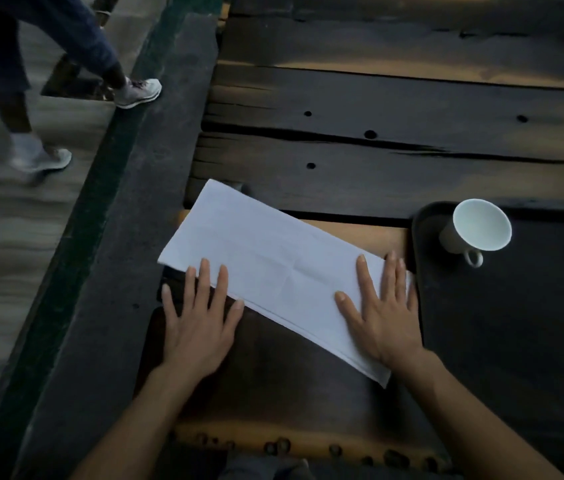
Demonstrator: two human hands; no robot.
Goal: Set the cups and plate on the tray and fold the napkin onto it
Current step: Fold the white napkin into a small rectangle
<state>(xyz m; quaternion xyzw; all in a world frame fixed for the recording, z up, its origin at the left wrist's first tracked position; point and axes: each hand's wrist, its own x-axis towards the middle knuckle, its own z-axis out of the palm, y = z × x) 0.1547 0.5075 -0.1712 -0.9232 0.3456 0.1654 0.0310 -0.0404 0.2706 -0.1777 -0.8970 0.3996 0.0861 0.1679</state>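
Both hands, left hand and right hand, lie flat and released on the napkin beside the tray; align edges, then crease firmly.

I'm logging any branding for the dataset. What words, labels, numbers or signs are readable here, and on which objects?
None can be read.
White folded paper napkin: only crease lines, no print.
White ceramic cup: plain, no logo.
Dark plastic tray: no visible marking.
Weathered wooden plank table: unmarked.
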